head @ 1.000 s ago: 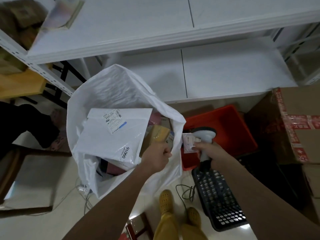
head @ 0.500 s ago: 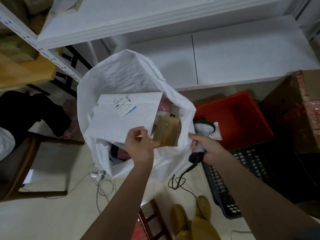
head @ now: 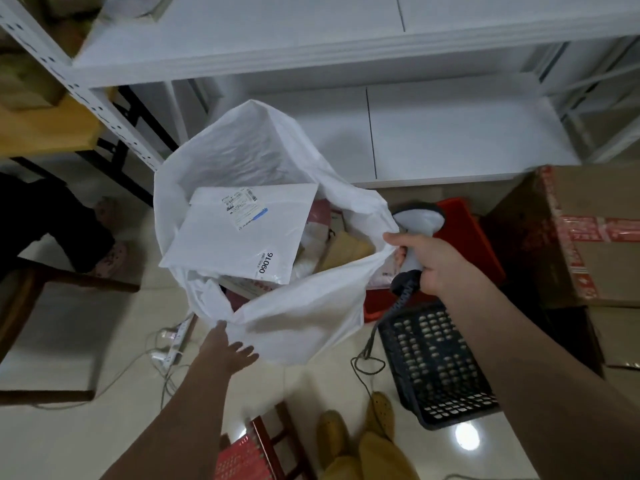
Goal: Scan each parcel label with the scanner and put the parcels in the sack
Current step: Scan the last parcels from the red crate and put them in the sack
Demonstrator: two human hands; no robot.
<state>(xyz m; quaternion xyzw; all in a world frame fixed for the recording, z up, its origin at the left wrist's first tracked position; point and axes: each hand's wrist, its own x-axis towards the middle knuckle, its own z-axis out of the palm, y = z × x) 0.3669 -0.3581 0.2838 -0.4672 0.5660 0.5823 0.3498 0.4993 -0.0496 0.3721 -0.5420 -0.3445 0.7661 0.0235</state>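
Sack (head: 298,320) at frame centre, mouth wide for loading, white parcel (head: 239,233) lying on top inside. Right hand (head: 433,261) wrapped round scanner (head: 417,230), pinching sack rim too. Left hand (head: 225,348) spread, fingertips touching near rim, likely steadying.

Head view, steeply down, close

A white sack (head: 294,317) stands open on the pale floor, a white mailer parcel (head: 239,233) with a label lying on top inside. The left hand (head: 225,348) touches the sack's near rim with straight fingers. The right hand (head: 427,261) grips a grey scanner (head: 417,223) and pinches the rim beside a red crate (head: 474,237) and black basket (head: 436,365)
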